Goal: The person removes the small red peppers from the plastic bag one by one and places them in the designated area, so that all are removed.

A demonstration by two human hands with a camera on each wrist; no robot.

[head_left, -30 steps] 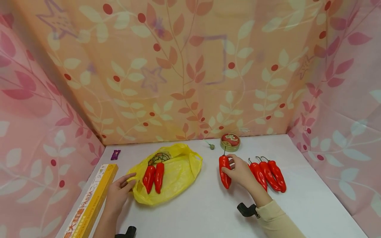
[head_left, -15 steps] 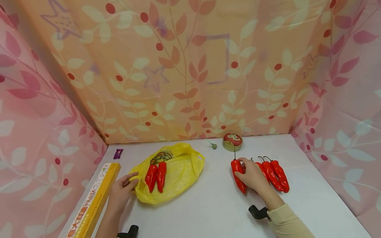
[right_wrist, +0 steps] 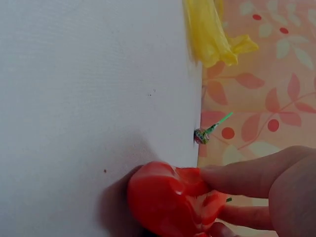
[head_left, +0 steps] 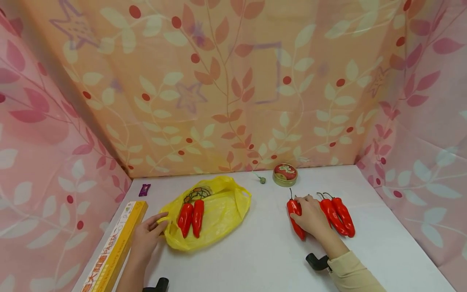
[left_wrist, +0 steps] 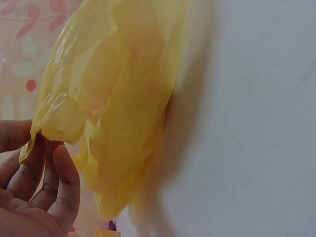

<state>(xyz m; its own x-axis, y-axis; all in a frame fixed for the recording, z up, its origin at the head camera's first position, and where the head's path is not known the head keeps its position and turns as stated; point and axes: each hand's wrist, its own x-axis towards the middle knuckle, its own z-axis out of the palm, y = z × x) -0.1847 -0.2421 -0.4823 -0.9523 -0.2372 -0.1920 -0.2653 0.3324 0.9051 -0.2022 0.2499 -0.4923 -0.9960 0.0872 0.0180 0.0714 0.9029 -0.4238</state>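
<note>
My left hand (head_left: 147,233) pinches the near-left edge of a yellow plastic bag (head_left: 222,219); the left wrist view shows the bunched film between thumb and fingers (left_wrist: 37,163). Two red chili peppers (head_left: 198,219) lie side by side in the bag's mouth. Over on the right, my right hand (head_left: 311,215) holds another red chili pepper (head_left: 296,223), stem pointing away, thumb on its near side. Close up in the right wrist view, that pepper (right_wrist: 168,197) is just over the white table, its shadow beside it. More red chili peppers (head_left: 341,217) lie right of this hand, one mostly hidden behind it.
At the back stand a round red-and-gold tin (head_left: 285,174) and a small lollipop (head_left: 262,179). A purple-wrapped candy (head_left: 144,189) lies back left. A long yellow pasta box (head_left: 114,247) runs along the left side. Patterned cloth walls (head_left: 226,101) enclose the white table (head_left: 255,259).
My right hand has carried its pepper rightward and slightly nearer, beside the other peppers. The left hand stays at the bag's edge. The head view has shifted a little.
</note>
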